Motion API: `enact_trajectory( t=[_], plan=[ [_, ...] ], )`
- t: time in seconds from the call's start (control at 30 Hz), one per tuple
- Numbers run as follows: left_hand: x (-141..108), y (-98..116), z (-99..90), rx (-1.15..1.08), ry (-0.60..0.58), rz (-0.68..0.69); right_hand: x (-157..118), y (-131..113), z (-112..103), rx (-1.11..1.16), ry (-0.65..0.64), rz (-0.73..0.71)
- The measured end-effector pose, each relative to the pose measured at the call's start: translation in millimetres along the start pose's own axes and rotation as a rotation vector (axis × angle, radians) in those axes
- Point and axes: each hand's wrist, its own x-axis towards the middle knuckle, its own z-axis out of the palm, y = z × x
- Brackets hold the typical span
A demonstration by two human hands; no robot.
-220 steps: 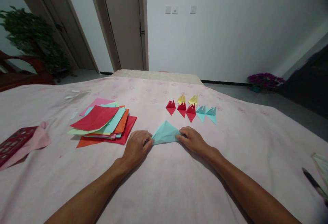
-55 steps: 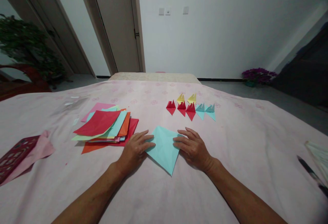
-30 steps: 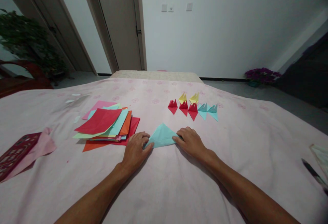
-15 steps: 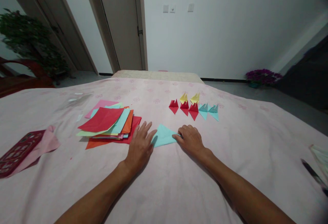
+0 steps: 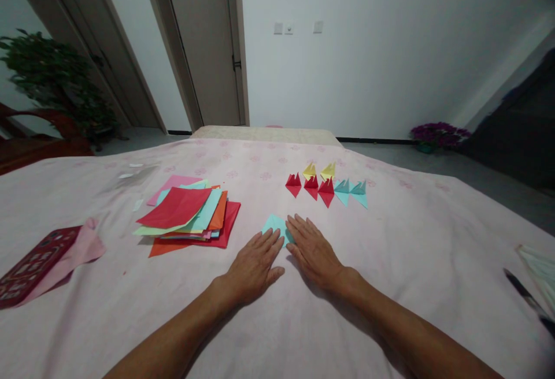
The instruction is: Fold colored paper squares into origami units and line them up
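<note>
A light blue sheet of folded paper (image 5: 274, 223) lies flat on the pink cloth, partly covered by my fingers. My left hand (image 5: 259, 263) rests on its near left part with the fingers stretched out and the thumb apart. On the right side of the paper, my right hand (image 5: 313, 252) lies flat, fingers extended. Neither hand grips anything. Beyond them stand several folded paper birds: red (image 5: 326, 191), yellow (image 5: 328, 171) and light blue (image 5: 359, 192). Left of my hands is a loose stack of coloured paper (image 5: 182, 208).
The pink tablecloth (image 5: 390, 298) covers the table. A dark red packet (image 5: 37, 266) with pink paper lies at the left. At the right edge are a black pen-like object (image 5: 522, 292) and a pale packet (image 5: 537, 272). A clear plastic wrapper (image 5: 130, 178) lies behind the stack.
My right hand has gone from pinching the paper's right corner to lying flat on it. My left hand has moved right and nearer to me. Less of the paper shows.
</note>
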Motion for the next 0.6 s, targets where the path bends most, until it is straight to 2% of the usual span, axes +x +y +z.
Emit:
enact_trajectory(
  t=[0.1, 0.23, 0.43, 0.6],
  plan=[
    [-2, -3, 3.1, 0.026, 0.003, -0.009, -12, -7, 6, 0.065, -0.135, -0.039],
    [-12, -8, 4.1, 0.063, 0.008, -0.017, -16, -7, 4, 0.047, -0.228, -0.007],
    [-37, -15, -2.3, 0.092, -0.005, -0.079, -15, 6, -3, 0.020, -0.298, 0.097],
    [-53, -19, -6.9, 0.002, -0.027, -0.138, -13, 22, -13, 0.028, -0.317, 0.210]
  ],
)
